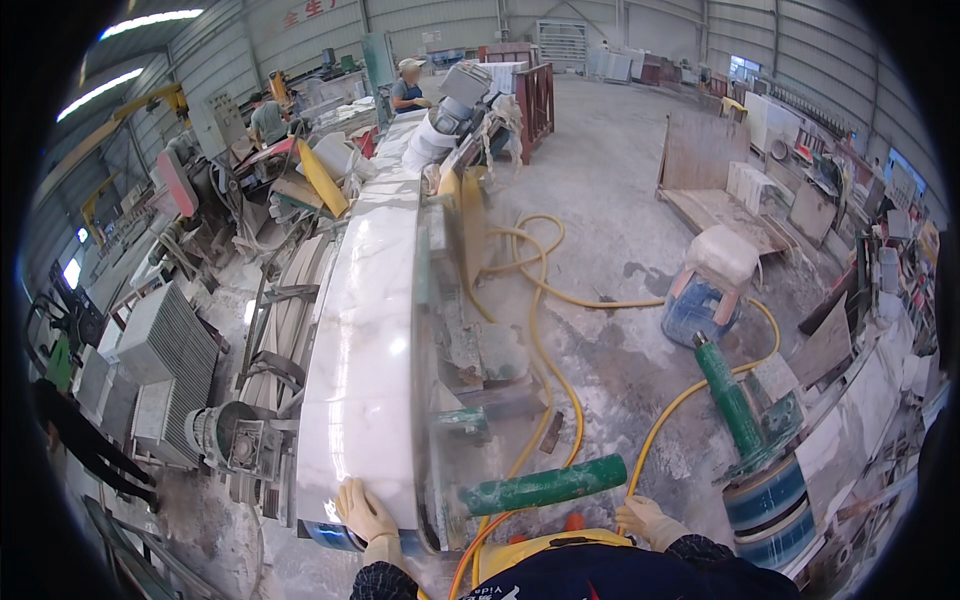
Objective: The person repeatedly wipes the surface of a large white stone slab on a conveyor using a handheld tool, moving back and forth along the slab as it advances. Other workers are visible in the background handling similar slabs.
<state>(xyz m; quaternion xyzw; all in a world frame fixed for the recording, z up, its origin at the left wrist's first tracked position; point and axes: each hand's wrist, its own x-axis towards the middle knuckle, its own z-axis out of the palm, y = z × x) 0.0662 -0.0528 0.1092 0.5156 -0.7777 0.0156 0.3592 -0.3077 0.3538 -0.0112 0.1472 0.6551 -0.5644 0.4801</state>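
Observation:
A long polished white stone slab with faint grey veins runs away from me on a machine bed. My left hand, in a pale glove, lies flat on its near end with fingers stretched forward. Off to the right, my right hand is gloved too, its fingers curled together beside the yellow hose. Whether it grips the hose or anything else is hidden. Between my hands, a green cylinder sticks out to the right from the machine's side.
The hose loops over the wet, dusty floor. At right stand a green post on blue drums and a blue water jug. Left are a motor and stacked slabs. A person stands beyond the slab's far end.

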